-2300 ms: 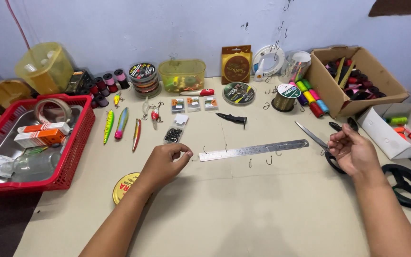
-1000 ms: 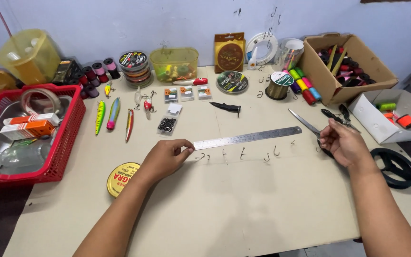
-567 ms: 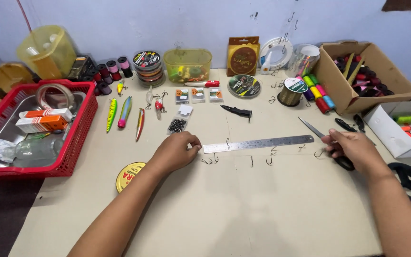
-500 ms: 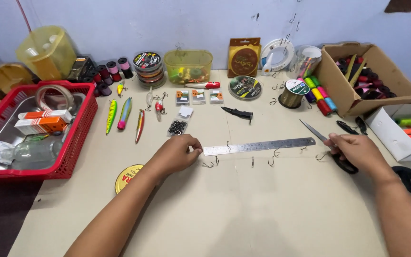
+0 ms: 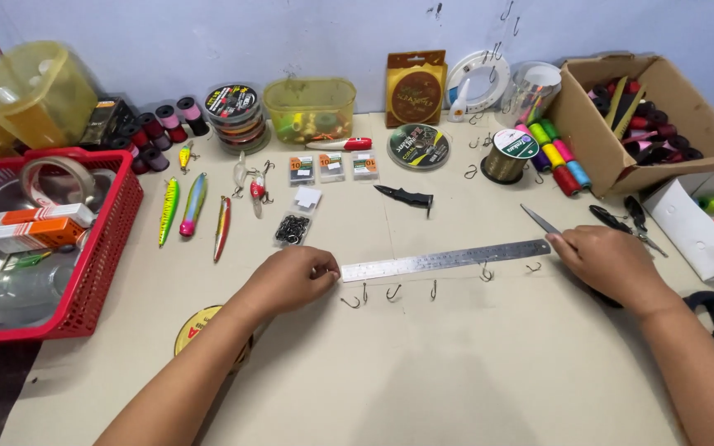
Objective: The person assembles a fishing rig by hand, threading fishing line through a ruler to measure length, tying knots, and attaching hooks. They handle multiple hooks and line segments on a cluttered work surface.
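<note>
My left hand (image 5: 291, 279) pinches the left end of the steel ruler (image 5: 445, 259) with curled fingers, and my right hand (image 5: 613, 263) lies on its right end, fingers bent and close together. The ruler lies flat on the beige table (image 5: 456, 372), a little tilted, higher at the right. Just below its edge there is a row of loose fish hooks (image 5: 393, 293), and some of them touch the ruler.

Behind the ruler the table is crowded. A small bag of black hooks (image 5: 292, 230) lies near my left hand, and further left three long lures (image 5: 194, 205) lie side by side. A black folding knife (image 5: 406, 197) sits behind the middle of the ruler. Near my right hand a thin metal blade (image 5: 541, 220) points out from under my fingers – I cannot tell if I hold it. Scissors (image 5: 621, 221) lie just beyond, beside a cardboard box (image 5: 597, 132) with spools. On the left edge stands a red basket (image 5: 101, 256); a round yellow tin (image 5: 200, 326) is partly hidden under my left forearm. Coloured thread spools (image 5: 559, 157) and line reels stand near the wall – well apart from the ruler
</note>
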